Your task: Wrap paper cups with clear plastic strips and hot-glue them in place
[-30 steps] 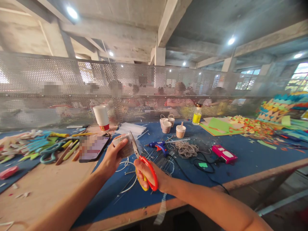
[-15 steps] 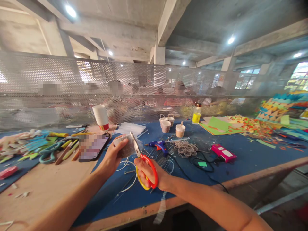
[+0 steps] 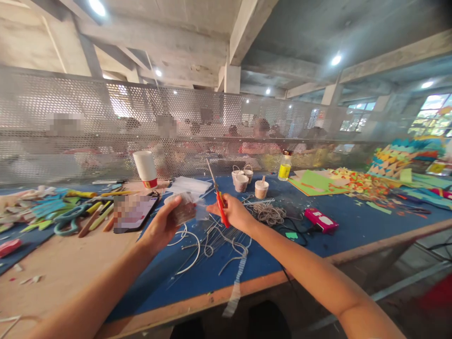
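My left hand (image 3: 163, 225) is closed on a small grey-brown piece with a shiny, clear-looking surface (image 3: 185, 209), thumb on top. Its exact kind cannot be made out. A thin clear film (image 3: 202, 212) seems to stretch from its right side toward the fingertips of my right hand (image 3: 236, 213). That hand grips red-handled scissors (image 3: 221, 207), blades pointing up and away from the piece. Beneath both hands lie thin wires and grey cord (image 3: 212, 240), plus a white loop (image 3: 196, 256).
Behind stand a paper cup (image 3: 145, 169), small pails (image 3: 241, 182), a tub (image 3: 261, 189) and a yellow-labelled bottle (image 3: 285, 167). A phone (image 3: 137, 214) and teal scissors (image 3: 68, 221) lie left. A cord bundle (image 3: 270, 213) and pink box (image 3: 321, 221) are right. A perforated screen (image 3: 197, 101) closes the back.
The scissors have come away from the piece in my left hand, moving up and right, and now point upward. My right fingers have moved to the film beside the piece.
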Tool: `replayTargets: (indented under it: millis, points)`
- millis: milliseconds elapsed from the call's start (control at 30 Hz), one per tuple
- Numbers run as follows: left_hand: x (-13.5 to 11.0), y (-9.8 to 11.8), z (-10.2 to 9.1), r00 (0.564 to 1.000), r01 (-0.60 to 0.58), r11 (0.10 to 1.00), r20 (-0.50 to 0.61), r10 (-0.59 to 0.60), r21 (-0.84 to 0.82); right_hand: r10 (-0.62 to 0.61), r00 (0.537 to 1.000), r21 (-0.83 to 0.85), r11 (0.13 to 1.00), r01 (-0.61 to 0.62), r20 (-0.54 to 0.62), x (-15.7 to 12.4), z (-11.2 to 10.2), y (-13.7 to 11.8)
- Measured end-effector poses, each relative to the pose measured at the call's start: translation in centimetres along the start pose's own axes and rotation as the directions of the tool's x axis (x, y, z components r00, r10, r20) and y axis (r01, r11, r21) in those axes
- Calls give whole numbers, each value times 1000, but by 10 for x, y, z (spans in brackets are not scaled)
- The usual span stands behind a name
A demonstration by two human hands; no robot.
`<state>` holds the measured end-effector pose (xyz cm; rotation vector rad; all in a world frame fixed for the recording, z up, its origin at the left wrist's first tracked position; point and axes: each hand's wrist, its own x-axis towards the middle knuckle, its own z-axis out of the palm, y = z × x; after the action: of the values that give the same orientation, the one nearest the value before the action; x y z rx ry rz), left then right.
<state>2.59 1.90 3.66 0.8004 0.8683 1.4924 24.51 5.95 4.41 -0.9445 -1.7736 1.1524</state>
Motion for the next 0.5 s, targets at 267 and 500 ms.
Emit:
replayTargets:
  millis: [267, 500]
  points:
    - [-5, 5, 2, 999, 13, 999, 37, -11, -38, 9, 1000, -149, 989, -9, -5, 20, 26, 10]
    - [2, 1, -4, 995, -24, 999, 96, 26, -23, -57, 982, -577, 815, -59, -181, 87, -13, -16]
